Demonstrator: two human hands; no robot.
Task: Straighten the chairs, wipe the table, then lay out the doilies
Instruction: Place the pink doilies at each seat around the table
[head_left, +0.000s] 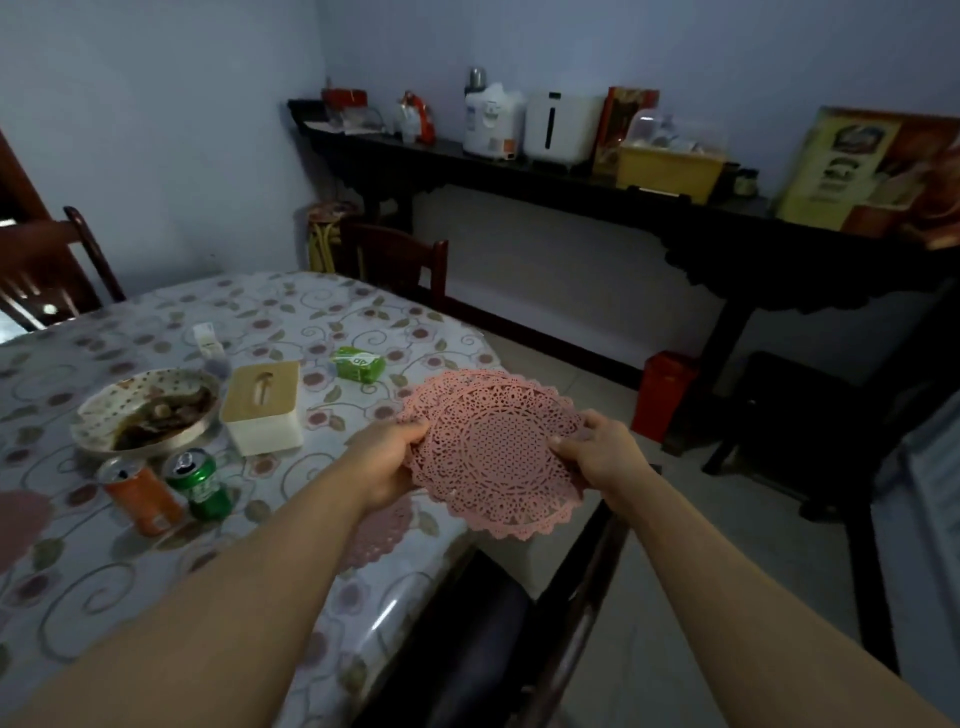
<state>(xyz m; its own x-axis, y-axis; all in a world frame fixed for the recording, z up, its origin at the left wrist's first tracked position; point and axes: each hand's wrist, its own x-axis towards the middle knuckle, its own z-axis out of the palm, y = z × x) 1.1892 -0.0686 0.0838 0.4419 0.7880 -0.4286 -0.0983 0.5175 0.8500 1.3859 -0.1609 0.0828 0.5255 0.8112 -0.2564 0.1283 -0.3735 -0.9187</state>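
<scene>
You hold a small stack of pink doilies (493, 452) between both hands, above the near right corner of the table (156, 571) and partly out past its edge. Your left hand (387, 462) grips the stack's left rim, fingers curled under it and thumb on top; your right hand (602, 457) pinches the right rim the same way, thumb lying across the lace. The stack tilts slightly, its near edge lower (how many doilies it holds you cannot tell, though at least two offset edges show at the far side).

One more pink doily (379, 535) lies flat on the flowered tablecloth just under your left wrist, and another (21, 525) shows at the left border of the view.

On the table, left of the stack, stand an orange can (143, 499) and a green can (200, 486), close together. Behind them sits a dish with food remains (148, 410), beside it a tissue box with a wooden lid (262, 405), and further back a green packet (359, 362).

A dark chair (400, 260) stands at the far side of the table, another (47, 265) at the far left, and a third (493, 649) sits just below your arms at the near edge
</scene>
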